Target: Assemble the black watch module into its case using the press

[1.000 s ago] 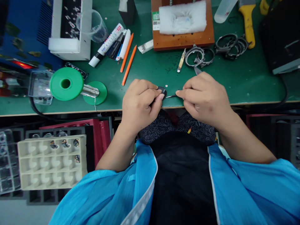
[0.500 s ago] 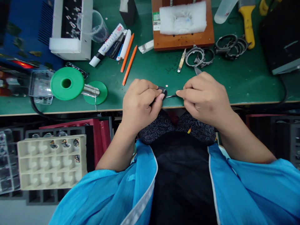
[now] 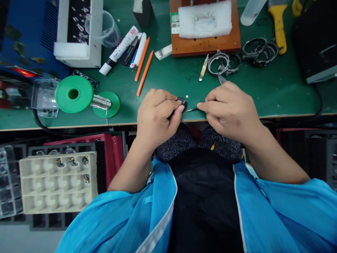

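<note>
My left hand [image 3: 159, 114] is closed, its thumb and fingertips pinching a small black round disc [image 3: 183, 102] near the front edge of the green table. Fingers cover much of the disc. From the right, my right hand [image 3: 229, 109] grips a thin pointed metal tool [image 3: 192, 109], its tip beside the disc's lower right edge. Whether tip and disc touch I cannot tell, and the tool's other end is hidden in the hand. A tiny white piece with a red dot [image 3: 186, 96] lies just beyond the disc.
Metal rings [image 3: 218, 63] lie beyond my right hand, near a wooden block with white foam [image 3: 205, 21]. Orange sticks [image 3: 144, 73] and a marker [image 3: 119, 49] are at left, by a green wire spool [image 3: 88, 96]. A cream tray [image 3: 58, 182] sits below the table edge.
The tool's tip has dipped slightly toward the table's front edge beside the disc. Both hands keep nearly the same place and grip; the view has shifted a little.
</note>
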A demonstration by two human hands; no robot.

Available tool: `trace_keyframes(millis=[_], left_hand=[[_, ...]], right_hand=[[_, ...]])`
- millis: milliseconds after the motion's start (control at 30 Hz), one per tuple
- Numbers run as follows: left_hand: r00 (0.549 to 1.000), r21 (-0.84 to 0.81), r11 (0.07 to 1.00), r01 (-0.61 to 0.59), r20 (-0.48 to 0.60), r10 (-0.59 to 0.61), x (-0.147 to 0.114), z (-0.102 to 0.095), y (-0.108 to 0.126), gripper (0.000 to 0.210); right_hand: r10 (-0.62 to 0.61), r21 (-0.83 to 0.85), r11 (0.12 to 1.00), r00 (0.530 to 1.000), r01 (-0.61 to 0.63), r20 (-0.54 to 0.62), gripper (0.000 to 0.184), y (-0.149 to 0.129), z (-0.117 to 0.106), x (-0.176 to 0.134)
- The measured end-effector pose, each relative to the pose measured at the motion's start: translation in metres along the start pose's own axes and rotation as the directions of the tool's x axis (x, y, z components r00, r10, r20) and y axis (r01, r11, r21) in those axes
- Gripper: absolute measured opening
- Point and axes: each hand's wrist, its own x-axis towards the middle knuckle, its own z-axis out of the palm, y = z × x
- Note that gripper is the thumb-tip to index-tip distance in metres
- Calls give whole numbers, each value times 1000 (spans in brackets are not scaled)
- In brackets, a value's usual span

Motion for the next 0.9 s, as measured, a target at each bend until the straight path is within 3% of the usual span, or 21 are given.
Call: trace_keyframes(millis=[167,367,500,733,900], left_hand=[[999,-3,999,39,31,-39,0,0,0,9],[1000,18,1000,-3,-2,3,1,-1,1,5],[1000,18,1000,-5,3,5,1,-1,1,5],[1000,-6,1000,7,-19,-7,0,1,0,4],[998,-7,998,54,41,-54,0,0,0,9]], right_hand=[[111,6,994,990,-112,84,33,-2,-2,-2],[142,13,990,986,-141,-92,30,-2,3,-3],[116,11,993,984,-116,-135,28,0,6,-3],[182,19,983,982,-181,-49,29,2,8,-6],[181,-8,983,982,-182,-52,31,2,7,-6]])
